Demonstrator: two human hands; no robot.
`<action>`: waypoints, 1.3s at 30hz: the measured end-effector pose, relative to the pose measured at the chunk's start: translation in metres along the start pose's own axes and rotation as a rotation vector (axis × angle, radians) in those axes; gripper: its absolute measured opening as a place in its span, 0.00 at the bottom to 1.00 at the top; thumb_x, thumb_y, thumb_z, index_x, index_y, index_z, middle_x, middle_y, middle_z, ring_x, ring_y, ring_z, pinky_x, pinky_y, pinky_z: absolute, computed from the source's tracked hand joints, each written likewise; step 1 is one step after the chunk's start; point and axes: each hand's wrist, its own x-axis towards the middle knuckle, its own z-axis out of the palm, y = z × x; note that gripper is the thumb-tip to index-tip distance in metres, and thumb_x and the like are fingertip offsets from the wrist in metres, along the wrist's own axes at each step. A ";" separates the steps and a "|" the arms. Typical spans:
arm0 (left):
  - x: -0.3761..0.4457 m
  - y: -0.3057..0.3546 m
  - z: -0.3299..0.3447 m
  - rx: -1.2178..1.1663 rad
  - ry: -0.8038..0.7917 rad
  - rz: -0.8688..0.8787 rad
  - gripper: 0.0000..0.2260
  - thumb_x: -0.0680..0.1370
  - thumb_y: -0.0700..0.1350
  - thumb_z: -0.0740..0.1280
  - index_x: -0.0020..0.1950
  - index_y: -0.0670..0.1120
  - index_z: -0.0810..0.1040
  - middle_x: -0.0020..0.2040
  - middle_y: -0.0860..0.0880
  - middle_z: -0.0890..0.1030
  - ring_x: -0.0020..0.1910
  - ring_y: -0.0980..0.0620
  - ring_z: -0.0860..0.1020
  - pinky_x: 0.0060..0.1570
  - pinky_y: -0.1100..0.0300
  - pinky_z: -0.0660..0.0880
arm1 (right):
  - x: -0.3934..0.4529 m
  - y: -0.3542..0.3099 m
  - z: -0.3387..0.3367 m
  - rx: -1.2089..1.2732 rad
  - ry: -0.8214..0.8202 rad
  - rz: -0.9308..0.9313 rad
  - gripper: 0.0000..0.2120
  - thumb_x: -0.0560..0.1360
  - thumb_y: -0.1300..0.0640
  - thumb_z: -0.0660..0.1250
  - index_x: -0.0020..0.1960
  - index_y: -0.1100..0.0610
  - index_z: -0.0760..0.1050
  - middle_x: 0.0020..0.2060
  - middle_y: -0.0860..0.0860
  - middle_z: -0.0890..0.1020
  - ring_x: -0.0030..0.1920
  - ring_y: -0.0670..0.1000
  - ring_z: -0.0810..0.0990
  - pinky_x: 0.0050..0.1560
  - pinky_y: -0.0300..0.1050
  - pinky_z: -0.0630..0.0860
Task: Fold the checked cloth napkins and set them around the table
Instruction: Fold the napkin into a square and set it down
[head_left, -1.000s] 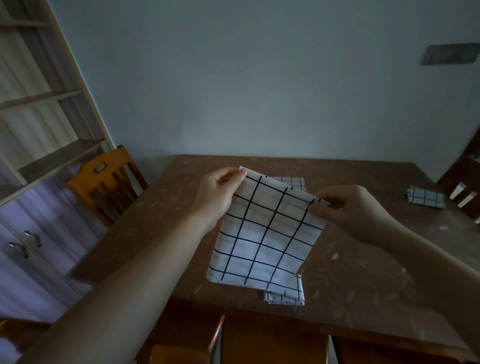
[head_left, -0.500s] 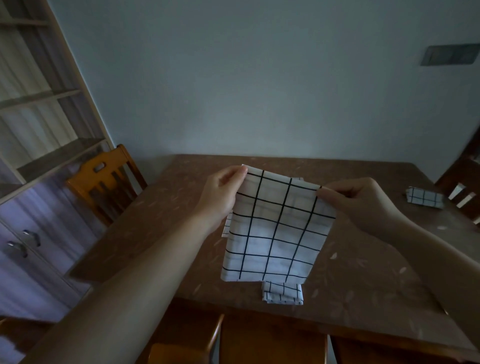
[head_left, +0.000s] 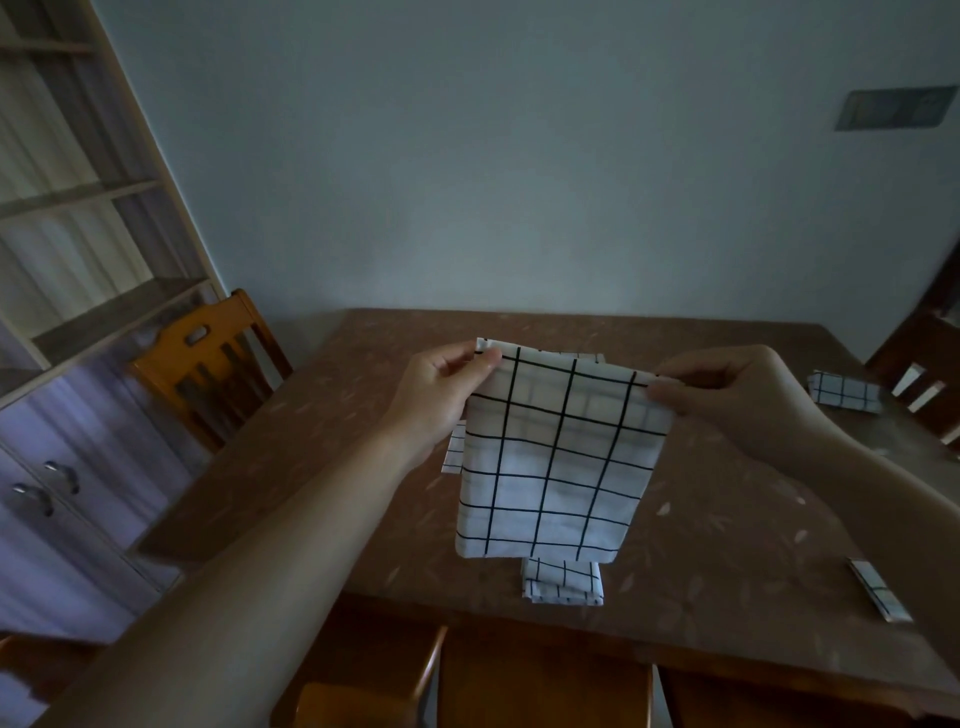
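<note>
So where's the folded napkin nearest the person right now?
In the head view, the small folded napkin lies on the table near its front edge, just below the hanging napkin that both hands hold.

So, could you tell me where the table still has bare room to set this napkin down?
The left side of the table, toward the orange chair, is bare, as is the far edge by the wall. It is crowded near the front folded napkin, the right-edge napkin and the near-right napkin.

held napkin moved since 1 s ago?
Yes. The held napkin rose: its bottom edge now uncovers more of the folded napkin on the table, and it hangs squarer.
</note>
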 end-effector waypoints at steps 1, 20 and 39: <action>-0.001 -0.001 0.000 0.001 -0.006 -0.002 0.09 0.80 0.43 0.66 0.53 0.41 0.84 0.50 0.44 0.85 0.48 0.53 0.83 0.45 0.64 0.79 | -0.001 0.000 0.000 0.006 -0.004 -0.003 0.02 0.69 0.59 0.76 0.41 0.54 0.85 0.32 0.47 0.85 0.31 0.40 0.80 0.34 0.28 0.73; -0.011 0.012 0.039 0.252 -0.317 0.133 0.09 0.81 0.48 0.65 0.50 0.50 0.85 0.45 0.54 0.86 0.48 0.55 0.83 0.50 0.58 0.78 | 0.002 -0.027 0.037 -0.368 -0.155 -0.193 0.19 0.71 0.36 0.62 0.53 0.46 0.80 0.41 0.40 0.83 0.40 0.36 0.81 0.40 0.30 0.76; -0.022 -0.037 0.013 0.571 -0.006 0.536 0.16 0.80 0.61 0.58 0.44 0.52 0.76 0.25 0.52 0.76 0.19 0.54 0.72 0.18 0.59 0.68 | 0.025 -0.023 0.030 -0.499 0.143 -0.390 0.15 0.81 0.54 0.61 0.38 0.59 0.75 0.25 0.51 0.75 0.24 0.50 0.72 0.25 0.42 0.64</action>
